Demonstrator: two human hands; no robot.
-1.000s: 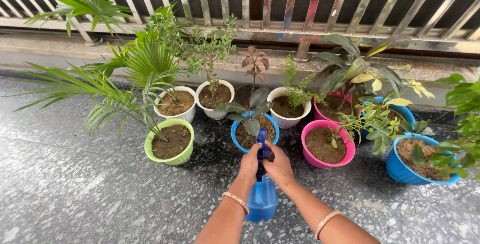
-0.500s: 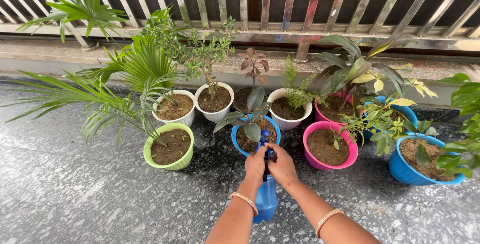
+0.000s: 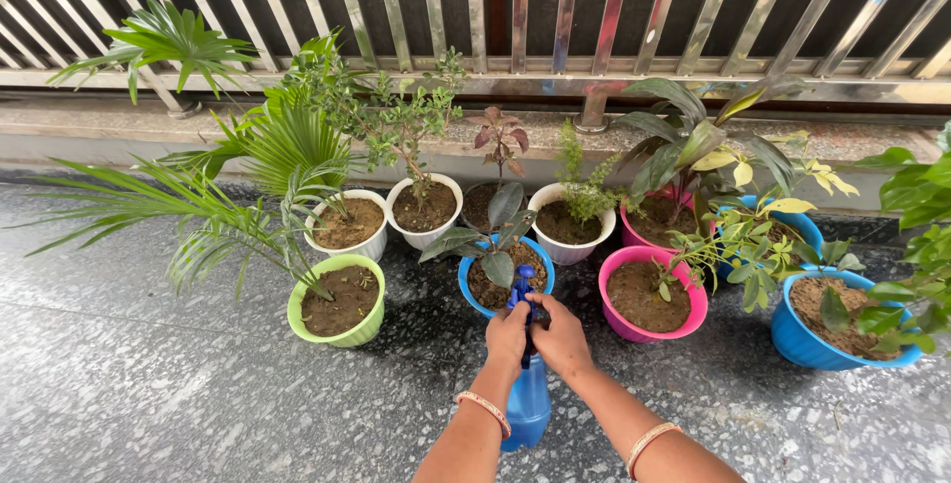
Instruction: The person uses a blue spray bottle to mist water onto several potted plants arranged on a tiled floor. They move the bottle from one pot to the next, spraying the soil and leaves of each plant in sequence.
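Two hands grip one blue spray bottle [image 3: 526,396]: left hand [image 3: 507,332] closed on its neck, right hand [image 3: 563,338] closed around the trigger. Its nozzle points at the blue pot [image 3: 470,297] just ahead. Spray may miss the soil and wet the stone floor [image 3: 149,384], I think.

Blue spray bottle [image 3: 527,399] upright, nozzle toward blue pot [image 3: 474,302].
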